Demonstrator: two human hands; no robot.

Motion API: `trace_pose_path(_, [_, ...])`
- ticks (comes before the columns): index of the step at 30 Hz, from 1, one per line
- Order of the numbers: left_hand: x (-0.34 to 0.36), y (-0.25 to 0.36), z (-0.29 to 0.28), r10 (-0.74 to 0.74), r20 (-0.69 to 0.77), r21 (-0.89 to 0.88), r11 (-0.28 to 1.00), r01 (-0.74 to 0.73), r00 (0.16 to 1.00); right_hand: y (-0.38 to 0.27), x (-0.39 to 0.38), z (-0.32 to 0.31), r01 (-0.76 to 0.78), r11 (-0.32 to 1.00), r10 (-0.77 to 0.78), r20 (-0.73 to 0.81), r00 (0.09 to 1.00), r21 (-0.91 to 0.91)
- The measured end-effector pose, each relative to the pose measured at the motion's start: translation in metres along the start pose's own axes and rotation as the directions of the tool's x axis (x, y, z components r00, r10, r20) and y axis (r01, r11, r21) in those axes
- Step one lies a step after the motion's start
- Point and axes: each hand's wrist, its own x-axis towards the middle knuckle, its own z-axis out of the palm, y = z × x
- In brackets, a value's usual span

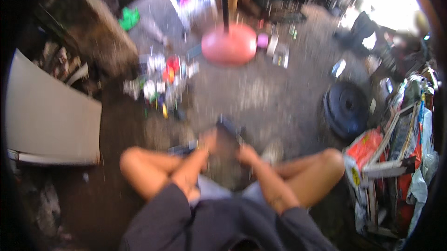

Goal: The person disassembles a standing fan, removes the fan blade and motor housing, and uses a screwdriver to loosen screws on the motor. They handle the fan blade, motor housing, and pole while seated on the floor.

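Note:
I sit cross-legged on the floor, both hands together in front of my lap, and motion smears the picture. My right hand (247, 154) is closed around the near end of a dark, bar-like object (229, 126) that slants away to the left. Its exact kind is too blurred to make out. My left hand (208, 141) is beside it, close to a brownish blurred patch between the hands. Whether those left fingers grip anything is smeared. A pale shoe or foot (273, 152) shows just right of my right hand.
Ahead stands a round pink base (229, 44) with a dark pole. Mixed small items (160, 81) lie front left. A black round disc (347, 109) is at the right, near a cluttered rack with bags (390, 167). A white panel (53, 111) stands left.

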Motion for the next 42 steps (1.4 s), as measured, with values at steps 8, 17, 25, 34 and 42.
trace_pose_path(8, [-0.017,-0.013,-0.030,-0.080,0.226,-0.173,0.978,0.121,0.971,-0.081,-0.047,-0.052,-0.326,0.819,0.255,0.209,0.944,0.472])
trace_pose_path(17, [0.000,-0.022,-0.020,-0.035,0.344,-0.226,0.967,0.119,0.938,-0.095,-0.017,-0.045,-0.290,0.910,0.236,0.206,0.950,0.296])
trace_pose_path(25, [-0.001,-0.021,-0.023,-0.032,0.365,-0.249,0.960,0.131,0.930,-0.104,-0.007,-0.053,-0.329,0.925,0.266,0.296,0.918,0.190])
trace_pose_path(34, [0.003,-0.020,-0.023,-0.053,0.399,-0.256,0.952,0.167,0.915,-0.128,0.010,-0.085,-0.339,0.940,0.305,0.380,0.873,0.025])
trace_pose_path(42, [0.005,-0.023,-0.022,-0.049,0.431,-0.249,0.953,0.171,0.901,-0.126,-0.021,-0.025,-0.446,0.810,0.397,0.202,0.895,0.382])
